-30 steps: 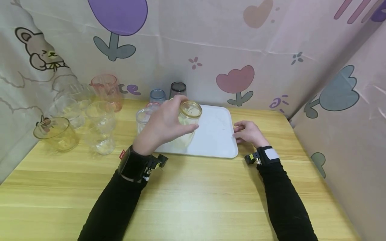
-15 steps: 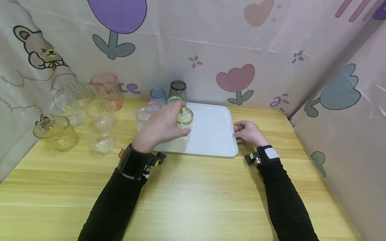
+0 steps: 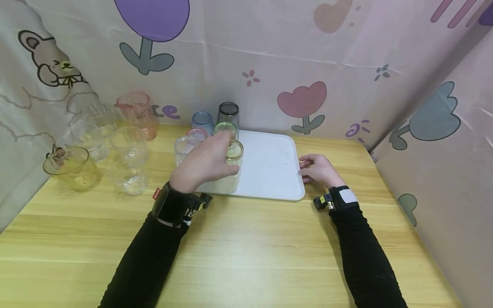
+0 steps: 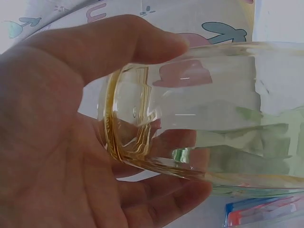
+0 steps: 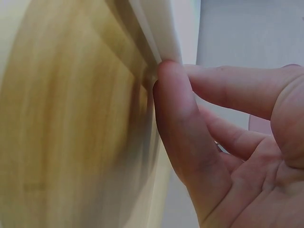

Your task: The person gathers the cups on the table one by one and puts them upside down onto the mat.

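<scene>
1. Our left hand (image 3: pixel 206 164) grasps a yellow-tinted glass (image 3: pixel 230 167) with thumb and fingers curled round its side; the glass stands at the near left part of the white tray (image 3: pixel 273 171), centre of the head frame.
2. Our right hand (image 3: pixel 317 169) lies on the desk (image 3: pixel 246 248) at the tray's right edge, fingers loosely extended, their tips touching the rim.
3. Edges: the tray's near edge runs just beyond our left wrist. Its far edge lies close to the patterned curtain (image 3: pixel 269 64). The desk's right edge meets the curtain at the right of the frame.
4. Open room: the tray's right half is bare white, and a broad stretch of bare desk fills the lower half of the frame.
5. Crowded ground lies to the left. A clear glass (image 3: pixel 184 147), a pink-rimmed glass (image 3: pixel 196 133), a blue glass (image 3: pixel 202 120), a dark glass (image 3: pixel 228 113) and a green glass (image 3: pixel 225 127) stand just beside the held one, and a cluster of clear, pink and yellow glasses (image 3: pixel 100 145) fills the left middle.
6. Only the left wrist view shows the held glass's amber-edged thick end next to our palm.
7. Only the right wrist view shows one fingertip (image 5: pixel 166 71) pressed against the tray's thin rim.
</scene>
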